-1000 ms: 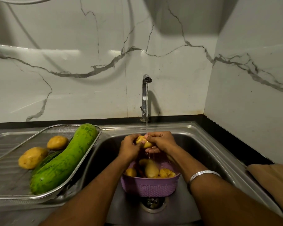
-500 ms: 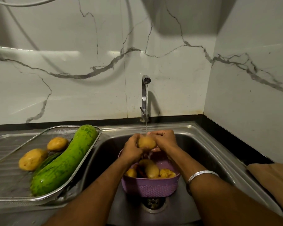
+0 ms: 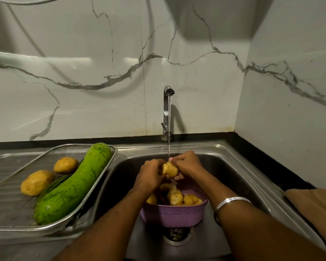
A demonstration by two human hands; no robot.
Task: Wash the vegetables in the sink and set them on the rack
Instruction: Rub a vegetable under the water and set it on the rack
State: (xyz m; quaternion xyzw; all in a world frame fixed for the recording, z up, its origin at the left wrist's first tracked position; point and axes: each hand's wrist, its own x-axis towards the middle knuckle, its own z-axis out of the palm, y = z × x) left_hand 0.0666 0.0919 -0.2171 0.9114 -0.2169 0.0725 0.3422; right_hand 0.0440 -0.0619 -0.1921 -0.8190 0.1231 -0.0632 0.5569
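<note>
Over the steel sink (image 3: 224, 166), my left hand (image 3: 151, 174) and my right hand (image 3: 187, 163) both grip one yellow potato (image 3: 170, 169) under the stream from the tap (image 3: 167, 110). Below them a purple basket (image 3: 174, 216) stands over the drain and holds several more potatoes (image 3: 175, 196). On the wire rack (image 3: 13, 210) at the left lie a big green gourd (image 3: 73, 185), a darker cucumber partly hidden beneath it (image 3: 54, 185), and two potatoes (image 3: 36, 182) (image 3: 65, 164).
The drain (image 3: 177, 234) shows just in front of the basket. A brown cloth (image 3: 316, 210) lies on the black counter at the right. Marble walls close in the back and the right side.
Both hands have turned the potato between them under the water; it shows more of its broad side now. The basket and the rack have not moved.
</note>
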